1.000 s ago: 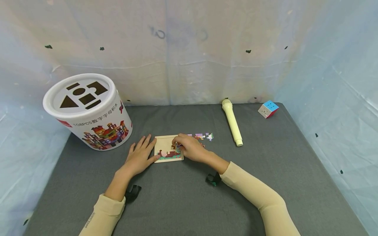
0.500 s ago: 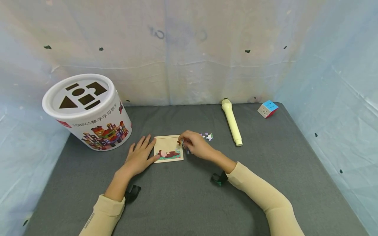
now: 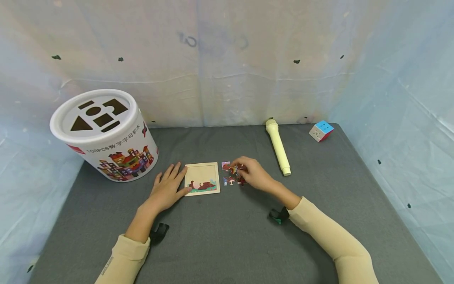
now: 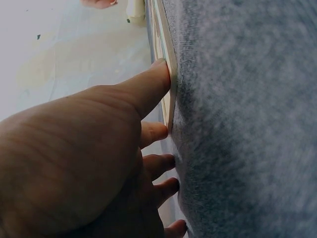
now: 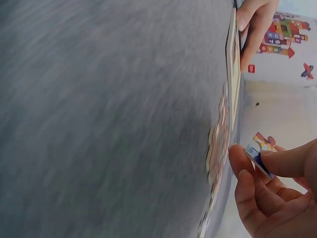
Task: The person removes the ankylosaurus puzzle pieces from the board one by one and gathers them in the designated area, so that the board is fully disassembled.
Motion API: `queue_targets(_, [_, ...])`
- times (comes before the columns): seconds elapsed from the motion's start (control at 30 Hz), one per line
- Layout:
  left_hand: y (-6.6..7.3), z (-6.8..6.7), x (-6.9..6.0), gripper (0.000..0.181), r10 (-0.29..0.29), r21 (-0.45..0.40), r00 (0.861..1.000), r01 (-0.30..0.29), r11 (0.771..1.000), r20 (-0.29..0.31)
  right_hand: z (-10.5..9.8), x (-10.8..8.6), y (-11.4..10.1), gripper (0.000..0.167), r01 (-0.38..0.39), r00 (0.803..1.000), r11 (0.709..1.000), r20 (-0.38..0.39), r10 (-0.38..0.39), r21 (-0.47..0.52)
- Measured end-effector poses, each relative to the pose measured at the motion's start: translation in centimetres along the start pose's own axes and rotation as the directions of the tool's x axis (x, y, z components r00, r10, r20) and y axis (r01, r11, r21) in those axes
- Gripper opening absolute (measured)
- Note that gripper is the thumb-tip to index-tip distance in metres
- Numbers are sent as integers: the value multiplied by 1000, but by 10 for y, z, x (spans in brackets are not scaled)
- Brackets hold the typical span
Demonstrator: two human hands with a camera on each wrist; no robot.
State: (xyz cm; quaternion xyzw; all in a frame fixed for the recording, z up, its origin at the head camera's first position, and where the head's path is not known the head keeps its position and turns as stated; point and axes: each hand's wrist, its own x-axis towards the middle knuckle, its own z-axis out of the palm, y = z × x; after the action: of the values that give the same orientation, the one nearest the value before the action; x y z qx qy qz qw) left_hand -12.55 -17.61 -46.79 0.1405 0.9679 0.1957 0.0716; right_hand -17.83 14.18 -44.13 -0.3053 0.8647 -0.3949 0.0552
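My left hand (image 3: 166, 189) lies with fingers spread on the table, its thumb resting on the left edge of a wooden puzzle tray (image 3: 202, 165). Along the tray's lower part runs a row of fitted pieces (image 3: 203, 185) in dark red, pink and teal. Right of the tray, my right hand (image 3: 255, 173) pinches a colourful puzzle piece (image 5: 261, 152) between thumb and fingers, raised off the table. Beneath and beside that hand lie several loose puzzle pieces (image 3: 229, 180), partly hidden by it. They show edge-on as a strip (image 5: 218, 148) in the right wrist view.
A big white tub (image 3: 124, 157) with shape cut-outs in its lid stands at the back left. Behind my right hand lies a pale yellow toy microphone (image 3: 279, 148). A puzzle cube (image 3: 321, 131) sits near the far right corner. Pale cloth walls surround the grey table.
My right hand has moved right, from above the tray to over the loose pieces, still pinching a piece. Loose pieces beside the tray have come into view. The left hand has stayed put.
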Motion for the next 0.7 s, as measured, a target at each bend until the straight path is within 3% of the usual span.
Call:
queue_targets(0.27, [-1, 1, 0, 78, -7, -9, 1000, 7, 1000, 11, -15, -16, 13, 23, -27, 999, 997, -27, 24, -79])
queue_targets(0.47, [-2, 2, 0, 79, -10, -16, 1000, 11, 1000, 23, -23, -27, 19, 23, -53, 999, 996, -8, 52, -73])
queue_targets(0.7, [-2, 1, 0, 79, -3, -13, 1000, 3, 1000, 12, -29, -34, 23, 21, -17, 1000, 995, 3, 18, -102])
